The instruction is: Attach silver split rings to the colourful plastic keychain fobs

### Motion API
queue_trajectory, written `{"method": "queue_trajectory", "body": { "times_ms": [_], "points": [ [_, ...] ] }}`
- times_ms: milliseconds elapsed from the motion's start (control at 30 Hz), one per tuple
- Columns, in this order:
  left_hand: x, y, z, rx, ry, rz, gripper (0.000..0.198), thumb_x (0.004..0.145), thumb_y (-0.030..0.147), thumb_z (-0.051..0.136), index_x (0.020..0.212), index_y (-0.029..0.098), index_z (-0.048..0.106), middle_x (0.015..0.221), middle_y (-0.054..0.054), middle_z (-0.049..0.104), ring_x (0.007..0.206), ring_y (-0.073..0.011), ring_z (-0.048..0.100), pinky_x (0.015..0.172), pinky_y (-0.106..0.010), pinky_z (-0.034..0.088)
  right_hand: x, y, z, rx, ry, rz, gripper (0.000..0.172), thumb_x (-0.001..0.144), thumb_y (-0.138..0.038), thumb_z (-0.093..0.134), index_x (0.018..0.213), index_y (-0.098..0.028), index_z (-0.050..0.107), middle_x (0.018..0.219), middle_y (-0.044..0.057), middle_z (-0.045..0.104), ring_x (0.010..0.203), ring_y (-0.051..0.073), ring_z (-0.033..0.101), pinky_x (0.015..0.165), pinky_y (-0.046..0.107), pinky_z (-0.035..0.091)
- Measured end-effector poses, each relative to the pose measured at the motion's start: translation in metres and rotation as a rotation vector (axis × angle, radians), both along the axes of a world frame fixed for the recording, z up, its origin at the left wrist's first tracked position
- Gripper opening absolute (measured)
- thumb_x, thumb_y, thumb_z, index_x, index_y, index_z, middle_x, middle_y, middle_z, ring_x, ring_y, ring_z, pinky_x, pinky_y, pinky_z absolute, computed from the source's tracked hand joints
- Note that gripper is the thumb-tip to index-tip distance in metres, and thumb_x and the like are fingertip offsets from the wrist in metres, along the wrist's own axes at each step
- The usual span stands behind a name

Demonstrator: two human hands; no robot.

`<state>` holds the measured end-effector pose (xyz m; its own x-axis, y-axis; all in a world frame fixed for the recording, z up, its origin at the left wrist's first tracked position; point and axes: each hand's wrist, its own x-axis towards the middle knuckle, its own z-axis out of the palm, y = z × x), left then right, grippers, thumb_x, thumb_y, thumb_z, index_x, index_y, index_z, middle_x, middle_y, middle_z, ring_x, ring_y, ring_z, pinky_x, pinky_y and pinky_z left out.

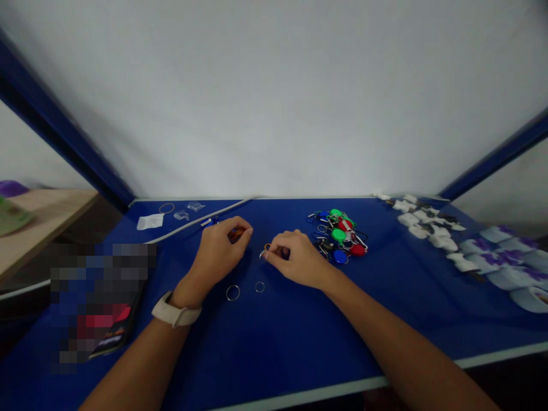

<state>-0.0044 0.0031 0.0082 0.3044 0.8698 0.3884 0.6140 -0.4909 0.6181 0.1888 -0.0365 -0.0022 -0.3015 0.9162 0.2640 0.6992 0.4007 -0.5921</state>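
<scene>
My left hand (218, 251) and my right hand (295, 258) hover close together over a blue table top (274, 348). The left fingers curl around a small orange-brown object (236, 234), mostly hidden by them. My right thumb and fingertips pinch a small orange-edged ring (268, 247), which looks like metal. Just below the hands lie two loose metal split rings (232, 293) (259, 286). A heap of colourful key fobs (338, 234) sits just beyond my right hand, not touching it. A pale watch (176, 311) circles my left wrist.
At the far left of the table lie another ring (166, 208), small clear plastic pieces (187, 209), white paper (150, 221) and a white cable (192, 221). Rows of white and purple-printed items (471, 245) cover the right side. A printed booklet (115, 328) lies left, partly pixelated.
</scene>
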Motion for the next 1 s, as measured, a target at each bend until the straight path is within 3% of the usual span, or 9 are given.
{"method": "queue_trajectory", "body": {
  "times_ms": [100,233,400,500,667,900,1000],
  "points": [
    [-0.002,0.004,-0.002,0.042,0.001,0.1,0.012,0.087,0.024,0.06,0.085,0.018,0.071,0.078,-0.001,0.073,0.069,-0.0162,0.066,0.07,-0.026,0.049,-0.013,-0.011,0.0,-0.04,-0.096,0.214,0.021,0.088,-0.032,0.069,0.072,-0.019,0.065,0.072,-0.002,0.065,0.079,0.016,0.056,0.09,0.037,0.031],
    [-0.002,0.005,-0.005,0.08,0.006,0.071,0.01,0.087,0.022,0.062,0.086,0.018,0.071,0.081,-0.002,0.074,0.072,-0.0165,0.067,0.073,-0.027,0.05,-0.026,-0.021,-0.005,-0.025,-0.12,0.331,0.025,0.089,-0.037,0.069,0.073,-0.018,0.065,0.071,-0.001,0.066,0.08,0.016,0.053,0.093,0.037,0.029],
    [-0.001,0.005,-0.008,0.106,-0.003,0.043,0.01,0.087,0.022,0.063,0.087,0.018,0.072,0.081,-0.003,0.074,0.073,-0.017,0.068,0.073,-0.028,0.051,-0.028,-0.021,-0.007,0.024,-0.103,0.347,0.025,0.09,-0.041,0.068,0.079,-0.019,0.069,0.074,-0.001,0.066,0.079,0.016,0.052,0.09,0.036,0.029],
    [0.0,0.006,-0.009,0.105,-0.006,0.029,0.011,0.088,0.023,0.063,0.089,0.017,0.072,0.082,-0.004,0.074,0.074,-0.0175,0.068,0.073,-0.029,0.051,-0.023,-0.018,-0.004,0.032,-0.097,0.317,0.02,0.093,-0.034,0.064,0.083,-0.018,0.069,0.076,0.0,0.066,0.08,0.016,0.053,0.086,0.034,0.03],
    [0.0,0.006,-0.009,0.098,0.003,0.02,0.012,0.088,0.024,0.062,0.09,0.017,0.072,0.083,-0.004,0.074,0.075,-0.0181,0.068,0.073,-0.03,0.051,-0.011,-0.013,0.001,0.008,-0.058,0.211,0.014,0.094,-0.025,0.058,0.085,-0.018,0.066,0.079,-0.001,0.064,0.082,0.015,0.055,0.095,0.038,0.029],
    [0.001,0.004,-0.008,0.051,-0.002,0.019,0.014,0.089,0.026,0.062,0.092,0.017,0.072,0.086,-0.006,0.074,0.078,-0.019,0.069,0.075,-0.031,0.052,-0.01,-0.014,0.002,-0.025,-0.118,0.352,0.011,0.091,-0.027,0.062,0.088,-0.022,0.071,0.074,-0.001,0.064,0.08,0.016,0.054,0.093,0.037,0.031],
    [0.001,0.004,-0.008,0.006,-0.036,0.015,0.015,0.088,0.028,0.064,0.093,0.017,0.073,0.088,-0.006,0.075,0.081,-0.02,0.069,0.077,-0.032,0.053,-0.01,-0.015,0.004,-0.008,-0.17,0.347,0.021,0.091,-0.03,0.061,0.073,-0.02,0.066,0.07,0.0,0.062,0.08,0.017,0.053,0.091,0.038,0.032]
  ]
}}
